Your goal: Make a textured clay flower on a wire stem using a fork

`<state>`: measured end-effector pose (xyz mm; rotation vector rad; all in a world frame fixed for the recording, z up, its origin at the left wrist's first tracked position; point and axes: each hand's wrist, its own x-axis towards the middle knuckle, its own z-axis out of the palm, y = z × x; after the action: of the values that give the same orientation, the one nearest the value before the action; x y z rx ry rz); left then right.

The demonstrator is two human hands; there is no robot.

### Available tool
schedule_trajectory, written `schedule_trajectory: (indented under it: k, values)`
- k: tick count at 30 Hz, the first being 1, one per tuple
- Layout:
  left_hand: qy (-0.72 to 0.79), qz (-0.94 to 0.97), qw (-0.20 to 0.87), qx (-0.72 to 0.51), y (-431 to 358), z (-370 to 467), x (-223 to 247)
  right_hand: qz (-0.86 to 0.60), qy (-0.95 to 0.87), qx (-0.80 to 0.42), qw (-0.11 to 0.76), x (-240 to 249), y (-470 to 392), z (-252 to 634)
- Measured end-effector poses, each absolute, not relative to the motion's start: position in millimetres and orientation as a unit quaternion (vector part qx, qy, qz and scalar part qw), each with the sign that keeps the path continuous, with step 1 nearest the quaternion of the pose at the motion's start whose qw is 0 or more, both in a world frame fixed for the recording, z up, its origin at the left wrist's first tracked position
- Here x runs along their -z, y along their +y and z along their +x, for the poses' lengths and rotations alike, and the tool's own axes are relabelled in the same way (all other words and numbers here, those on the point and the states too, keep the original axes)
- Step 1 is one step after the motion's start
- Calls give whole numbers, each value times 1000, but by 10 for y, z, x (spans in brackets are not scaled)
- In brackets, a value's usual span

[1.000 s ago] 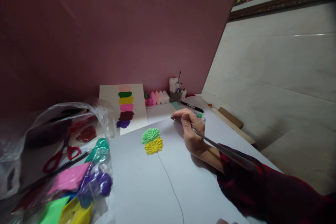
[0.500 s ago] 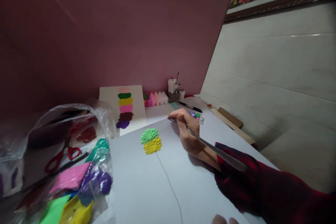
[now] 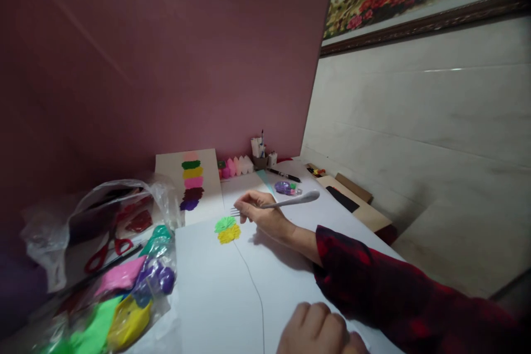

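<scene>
My right hand (image 3: pixel 259 211) is closed around a metal fork (image 3: pixel 292 199), its tines pointing left just above the green clay and its handle rising to the right. The textured green clay (image 3: pixel 225 224) touches the textured yellow clay (image 3: pixel 229 234) below it on a white sheet (image 3: pixel 207 293). From the yellow clay a thin drawn line (image 3: pixel 254 283) curves down the paper. My left hand (image 3: pixel 317 332) rests as a fist on the sheet at the bottom edge, with no object showing in it.
Bagged clay (image 3: pixel 124 276), red-handled scissors (image 3: pixel 108 249) and a clear plastic bag (image 3: pixel 166 193) lie at left. Behind are a colour swatch sheet (image 3: pixel 209 185), pink-white pots (image 3: pixel 238 166), a brush cup (image 3: pixel 260 161), a black pen (image 3: pixel 284 175) and a purple packet (image 3: pixel 286 188).
My right hand has moved left and turned, bringing the fork's tines close to the green clay. My left hand has come further into view. The camera view has shifted.
</scene>
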<state>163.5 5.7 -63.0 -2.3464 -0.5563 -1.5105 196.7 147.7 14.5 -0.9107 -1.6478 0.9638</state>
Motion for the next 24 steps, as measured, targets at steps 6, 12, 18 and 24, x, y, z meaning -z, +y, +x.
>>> schedule_trajectory:
  k: [6,12,18,24]
  values:
    - [-251,-802,87,535,19,1274,-111,-321,-827,-89,453,-97,1209,2050]
    - [-212,-837,223,452,24,1068,-383,-335,-837,49,429,-48,1106,2030]
    - [-222,-829,254,447,38,967,-460,-333,-823,78,453,-120,764,2130]
    - [-163,-840,273,439,-66,962,-489,-203,-832,-5,516,-158,589,2300]
